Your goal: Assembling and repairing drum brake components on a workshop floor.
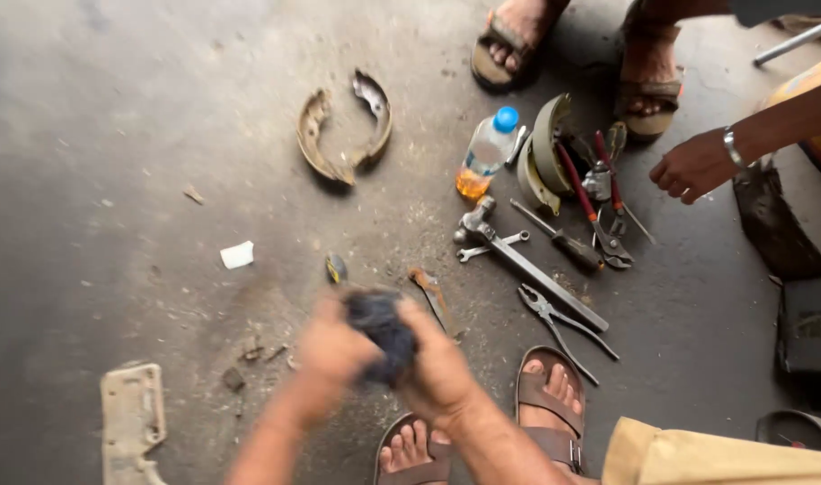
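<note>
At the far left, a pale, flat metal bracket plate (132, 420) is seen lying on the grey concrete floor (87, 135), with a small white scrap of paper (237, 255) further up. Towards the middle, a pair of rusty curved brake shoes (343, 130) is laid out, joined at their lower ends.

Low in the centre, a dark, crumpled wad of cloth (384, 330) is held above the floor between both hands. The left hand (331, 346) is closed against its left side and the right hand (439, 368) is clamped on its right side, so the hands are brought together around it; both are blurred, and the finger positions cannot be made out exactly. The wad is judged to be soft, light and easily squashed, not fragile, and possibly greasy; it is best gripped by bunching it in the palm rather than by an edge.

To the right, a steel hammer (527, 265), a small spanner (491, 249), grey pliers (563, 325) and red-handled pliers (595, 202) are spread on the floor. A clear plastic bottle with a blue cap (488, 153), holding a little amber liquid, lies beside a second pair of greenish brake shoes (543, 153). At the far right, another person's hand (693, 166) with a metal bracelet is held above the tools.
</note>
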